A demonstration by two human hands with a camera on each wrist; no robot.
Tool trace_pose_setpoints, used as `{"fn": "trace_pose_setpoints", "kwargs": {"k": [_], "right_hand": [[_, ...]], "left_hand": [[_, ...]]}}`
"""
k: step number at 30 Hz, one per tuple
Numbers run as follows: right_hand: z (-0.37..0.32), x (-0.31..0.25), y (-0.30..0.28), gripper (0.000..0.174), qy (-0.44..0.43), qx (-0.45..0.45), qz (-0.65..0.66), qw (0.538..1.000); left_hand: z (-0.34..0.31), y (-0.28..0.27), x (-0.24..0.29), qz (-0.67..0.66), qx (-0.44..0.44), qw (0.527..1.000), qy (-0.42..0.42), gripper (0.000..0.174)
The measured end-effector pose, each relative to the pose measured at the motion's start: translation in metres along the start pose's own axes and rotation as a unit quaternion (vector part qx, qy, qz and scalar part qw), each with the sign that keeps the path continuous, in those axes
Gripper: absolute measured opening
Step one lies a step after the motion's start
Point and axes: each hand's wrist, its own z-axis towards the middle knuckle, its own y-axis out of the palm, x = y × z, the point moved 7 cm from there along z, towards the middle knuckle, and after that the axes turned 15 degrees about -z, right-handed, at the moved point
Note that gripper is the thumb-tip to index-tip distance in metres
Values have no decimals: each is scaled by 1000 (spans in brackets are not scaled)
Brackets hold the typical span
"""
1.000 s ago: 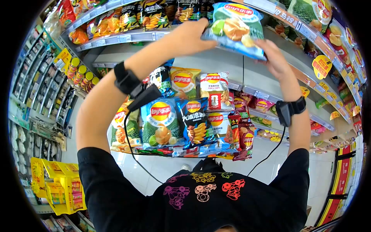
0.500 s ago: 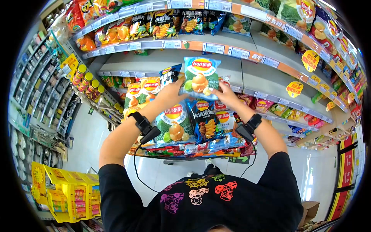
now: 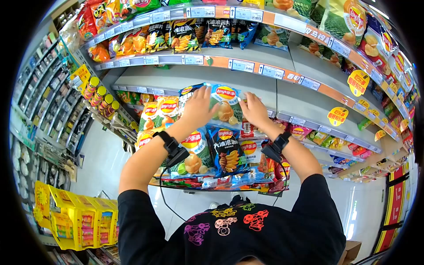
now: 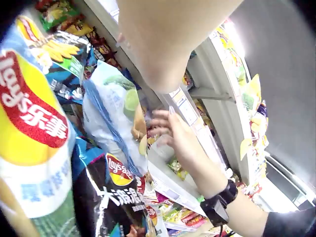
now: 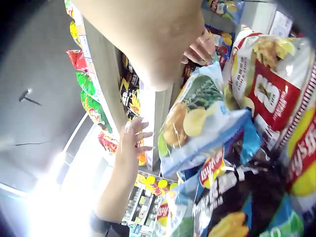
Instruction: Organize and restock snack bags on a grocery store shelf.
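A blue-and-green Lay's chip bag [image 3: 226,110] lies face up at the far side of a pile of chip bags, between the two hands. My left hand [image 3: 198,108] is beside its left edge, fingers extended. On the other side, my right hand [image 3: 256,114] has its fingers spread near the bag's right edge. In the left wrist view, a gap shows between the right hand [image 4: 180,140] and the bag [image 4: 118,108]. The left hand [image 5: 131,148] likewise stands off the bag [image 5: 192,118] in the right wrist view. Nearer the body are a black chip bag [image 3: 227,154] and another blue-and-green one [image 3: 193,159].
Tiered store shelves [image 3: 176,79] curve behind the pile, with chip bags and price tags on the upper tiers. Yellow-lidded cans [image 3: 99,101] stand at the left. A yellow display stand [image 3: 84,221] is at the lower left, and a cardboard box [image 3: 350,251] at the lower right.
Both hands brought the blue-and-green chip bag down from shelf height onto the pile. The hands have since let go of it and spread apart.
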Motion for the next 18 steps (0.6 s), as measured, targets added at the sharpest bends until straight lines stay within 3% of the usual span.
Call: {"fn": "trace_pose_setpoints", "kwargs": {"k": [1, 3, 5, 6, 9, 12, 18], "right_hand": [[6, -2, -5, 42, -46, 81, -5, 996], [21, -2, 19, 49, -94, 50, 32, 994], [27, -7, 43, 50, -129, 58, 9, 990], [28, -4, 63, 53, -128, -8, 27, 991], [18, -9, 75, 57, -149, -49, 37, 987], [15, -10, 80, 59, -153, -56, 11, 987], [15, -9, 76, 60, -159, -49, 3, 986]], "left_hand": [[4, 10, 5, 7, -4, 1000, 18, 58], [13, 29, 15, 23, -11, 998, 55, 61], [16, 53, 8, 39, -80, 996, 20, 62], [13, 62, 3, 31, -100, 995, 8, 62], [8, 75, -6, 32, -148, 988, -21, 62], [6, 79, -9, 43, -180, 981, -51, 63], [6, 72, -4, 28, -178, 983, -30, 64]]}}
